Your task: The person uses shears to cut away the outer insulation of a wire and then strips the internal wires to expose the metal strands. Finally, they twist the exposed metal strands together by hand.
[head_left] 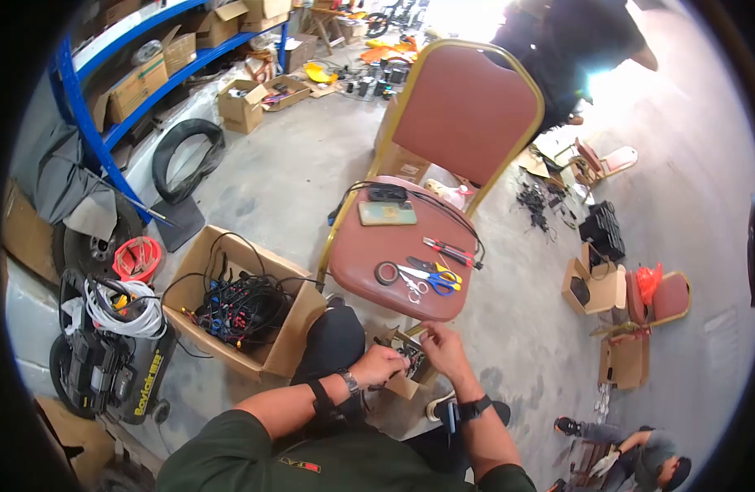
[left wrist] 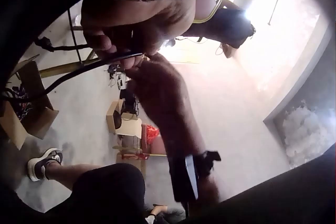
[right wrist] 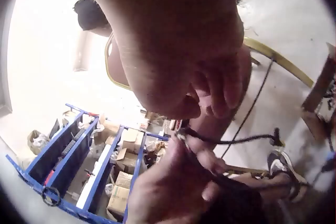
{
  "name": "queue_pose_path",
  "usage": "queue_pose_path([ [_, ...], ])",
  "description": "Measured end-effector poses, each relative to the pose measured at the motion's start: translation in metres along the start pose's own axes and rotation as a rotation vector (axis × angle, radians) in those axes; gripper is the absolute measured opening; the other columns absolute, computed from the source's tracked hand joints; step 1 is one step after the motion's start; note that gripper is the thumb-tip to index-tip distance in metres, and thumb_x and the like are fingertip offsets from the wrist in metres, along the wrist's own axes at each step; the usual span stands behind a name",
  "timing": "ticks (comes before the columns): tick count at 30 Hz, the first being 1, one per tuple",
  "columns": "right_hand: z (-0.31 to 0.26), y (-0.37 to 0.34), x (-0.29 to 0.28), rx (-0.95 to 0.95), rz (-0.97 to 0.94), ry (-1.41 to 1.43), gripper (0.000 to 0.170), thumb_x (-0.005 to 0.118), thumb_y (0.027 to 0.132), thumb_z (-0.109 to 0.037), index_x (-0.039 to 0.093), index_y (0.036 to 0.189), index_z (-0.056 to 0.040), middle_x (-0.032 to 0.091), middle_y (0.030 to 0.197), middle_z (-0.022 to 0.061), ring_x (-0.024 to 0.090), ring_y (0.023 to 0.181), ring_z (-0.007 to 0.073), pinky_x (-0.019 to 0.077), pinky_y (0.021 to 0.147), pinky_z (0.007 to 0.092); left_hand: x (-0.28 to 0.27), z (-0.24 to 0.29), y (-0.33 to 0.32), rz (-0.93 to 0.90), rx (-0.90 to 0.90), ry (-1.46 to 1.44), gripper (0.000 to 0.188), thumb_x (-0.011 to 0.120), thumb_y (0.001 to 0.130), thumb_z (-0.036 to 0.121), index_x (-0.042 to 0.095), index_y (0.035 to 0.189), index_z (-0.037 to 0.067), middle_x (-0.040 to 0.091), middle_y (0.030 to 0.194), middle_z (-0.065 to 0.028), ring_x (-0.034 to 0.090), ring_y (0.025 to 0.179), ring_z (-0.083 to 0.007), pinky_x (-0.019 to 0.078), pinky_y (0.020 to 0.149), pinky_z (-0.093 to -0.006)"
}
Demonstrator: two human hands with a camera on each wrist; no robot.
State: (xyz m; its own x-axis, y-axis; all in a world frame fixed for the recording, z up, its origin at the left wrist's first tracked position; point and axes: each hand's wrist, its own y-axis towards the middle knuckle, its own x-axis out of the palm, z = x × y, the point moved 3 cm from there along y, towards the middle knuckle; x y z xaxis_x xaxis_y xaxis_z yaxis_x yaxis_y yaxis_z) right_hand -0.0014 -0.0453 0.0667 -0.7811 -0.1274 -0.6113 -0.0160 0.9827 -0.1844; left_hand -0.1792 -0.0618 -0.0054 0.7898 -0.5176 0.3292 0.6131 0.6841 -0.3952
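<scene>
"In the head view, where are the hands?"
"The left hand (head_left: 382,365) and the right hand (head_left: 445,348) are close together. From them, the chair seat (head_left: 353,261) with scissors (head_left: 431,277) is at 12 o'clock, the carton (head_left: 300,324) at 10."
"The left wrist view?"
"The left hand holds a black cable (left wrist: 79,70), its grip narrow; the cable's end points to 3 o'clock."
"The right wrist view?"
"The right hand, at 12 o'clock, has curled fingers near this end. Whether they pinch it, I cannot tell."

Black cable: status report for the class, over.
Left hand pinching black cable near its end. Right hand beside the tip, grip unclear. Scissors on chair, clear of hands.
</scene>
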Motion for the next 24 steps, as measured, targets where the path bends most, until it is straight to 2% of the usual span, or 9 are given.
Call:
queue_pose_path([
  [2, 0.040, -0.036, 0.016, 0.092, -0.056, 0.349, 0.046, 0.064, 0.087, -0.002, 0.053, 0.132, 0.0004, 0.067, 0.107, 0.0103, 0.066, 0.092, 0.0192, 0.0539, 0.080, 0.0339, 0.002, 0.014, -0.005, 0.014, 0.060, 0.125, 0.027, 0.064, 0.096, 0.025, 0.072, 0.078, 0.007, 0.059, 0.066, 0.0058, 0.048, 0.053, -0.0029, 0.0372, 0.049, -0.0221],
  [5, 0.035, -0.083, 0.030, 0.057, -0.092, 0.670, 0.058, 0.065, 0.085, 0.001, 0.043, 0.138, 0.0031, 0.063, 0.116, 0.0089, 0.065, 0.099, 0.0194, 0.0527, 0.089, 0.0333, 0.021, 0.029, -0.011, 0.033, 0.098, 0.031, 0.026, 0.064, 0.098, 0.026, 0.072, 0.085, 0.004, 0.060, 0.067, 0.0039, 0.047, 0.054, -0.0039, 0.0373, 0.049, -0.0217],
  [6, 0.019, -0.095, 0.032, 0.043, -0.077, 0.763, 0.056, 0.065, 0.086, 0.002, 0.042, 0.137, 0.0033, 0.062, 0.116, 0.0094, 0.064, 0.102, 0.0179, 0.0509, 0.093, 0.0305, 0.033, 0.040, -0.019, 0.017, 0.129, -0.052, 0.026, 0.064, 0.098, 0.025, 0.070, 0.087, 0.002, 0.060, 0.067, 0.0027, 0.049, 0.056, -0.0044, 0.0381, 0.049, -0.0214],
  [8, -0.005, -0.110, 0.028, 0.019, -0.032, 0.748, 0.049, 0.064, 0.088, 0.003, 0.044, 0.133, 0.0028, 0.063, 0.114, 0.0085, 0.064, 0.102, 0.0168, 0.0511, 0.093, 0.0297, 0.052, 0.053, -0.027, 0.028, 0.195, -0.055, 0.026, 0.064, 0.098, 0.023, 0.070, 0.087, 0.001, 0.060, 0.068, 0.0025, 0.050, 0.057, -0.0044, 0.0385, 0.049, -0.0213],
  [10, -0.007, -0.120, 0.030, -0.007, 0.031, 0.732, 0.039, 0.063, 0.091, 0.003, 0.048, 0.127, 0.0021, 0.063, 0.113, 0.0072, 0.064, 0.104, 0.0159, 0.0514, 0.092, 0.0295, 0.065, 0.055, -0.032, 0.061, 0.296, -0.047, 0.024, 0.064, 0.098, 0.021, 0.069, 0.085, 0.001, 0.060, 0.069, 0.0017, 0.051, 0.058, -0.0043, 0.0390, 0.050, -0.0211],
  [13, -0.023, -0.140, 0.022, -0.011, 0.139, 0.678, 0.029, 0.064, 0.093, -0.001, 0.054, 0.121, -0.0006, 0.064, 0.104, 0.0036, 0.061, 0.092, 0.0091, 0.0508, 0.084, 0.0268, 0.075, 0.063, -0.051, 0.104, 0.370, -0.044, 0.023, 0.063, 0.099, 0.020, 0.068, 0.086, 0.002, 0.060, 0.070, 0.0016, 0.051, 0.059, -0.0035, 0.0388, 0.050, -0.0206],
  [14, -0.009, -0.143, 0.019, -0.039, 0.189, 0.488, 0.021, 0.062, 0.096, -0.005, 0.058, 0.115, 0.0000, 0.065, 0.101, 0.0040, 0.061, 0.088, 0.0099, 0.0515, 0.081, 0.0273, 0.073, 0.062, -0.054, 0.048, 0.445, -0.018, 0.021, 0.063, 0.099, 0.020, 0.068, 0.088, 0.003, 0.060, 0.070, 0.0024, 0.050, 0.059, -0.0028, 0.0389, 0.050, -0.0201],
  [18, -0.043, -0.157, 0.016, -0.092, 0.147, 0.588, 0.016, 0.057, 0.101, -0.010, 0.059, 0.112, 0.0007, 0.065, 0.095, 0.0039, 0.061, 0.084, 0.0119, 0.0518, 0.079, 0.0284, 0.072, 0.058, -0.071, 0.100, 0.465, -0.054, 0.019, 0.063, 0.098, 0.020, 0.070, 0.092, 0.003, 0.062, 0.069, 0.0028, 0.051, 0.058, -0.0025, 0.0402, 0.051, -0.0195],
  [24, -0.039, -0.167, 0.030, -0.072, 0.059, 0.632, 0.017, 0.055, 0.102, -0.011, 0.058, 0.113, 0.0008, 0.063, 0.091, 0.0039, 0.061, 0.079, 0.0127, 0.0524, 0.077, 0.0297, 0.056, 0.042, -0.078, 0.036, 0.371, -0.042, 0.023, 0.063, 0.098, 0.022, 0.071, 0.096, 0.001, 0.067, 0.074, -0.0012, 0.059, 0.062, -0.0060, 0.0467, 0.054, -0.0211],
])
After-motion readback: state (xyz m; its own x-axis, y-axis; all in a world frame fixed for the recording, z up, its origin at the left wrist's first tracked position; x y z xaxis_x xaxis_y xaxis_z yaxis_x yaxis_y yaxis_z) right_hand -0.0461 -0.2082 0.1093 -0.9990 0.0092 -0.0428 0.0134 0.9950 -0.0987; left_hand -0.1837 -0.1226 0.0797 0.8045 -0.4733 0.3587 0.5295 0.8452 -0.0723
